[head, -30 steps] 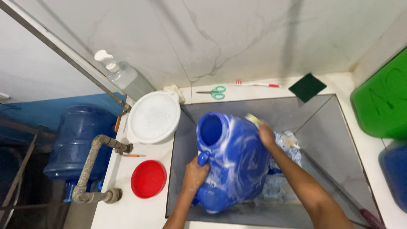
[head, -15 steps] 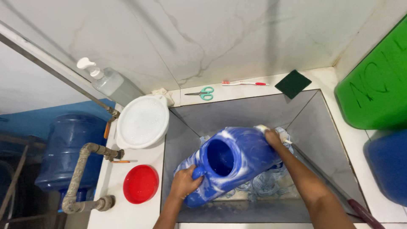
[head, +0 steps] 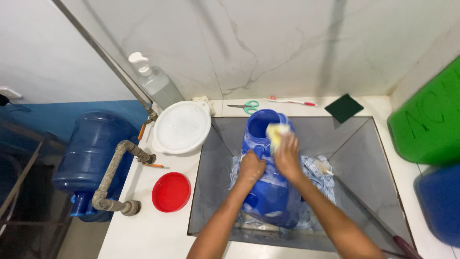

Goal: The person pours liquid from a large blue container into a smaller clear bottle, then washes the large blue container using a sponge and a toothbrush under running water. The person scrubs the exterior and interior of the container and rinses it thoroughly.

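While the jug (head: 268, 192) lies in the sink (head: 211, 163), mouth pointing away, its body is gripped by the left hand (head: 251, 169). A yellow sponge (head: 276, 133) is held by the right hand (head: 288, 158) just beside the mouth.

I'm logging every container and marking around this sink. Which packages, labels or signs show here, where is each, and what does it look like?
Green bin: far right on the counter, boxy, with dark hand-drawn marks on its side.
Pump bottle: back left against the wall, clear with a white pump; no label shows.
Blue jug: in the sink, held by the left hand, soapy, no label shows.
No screens or signs.
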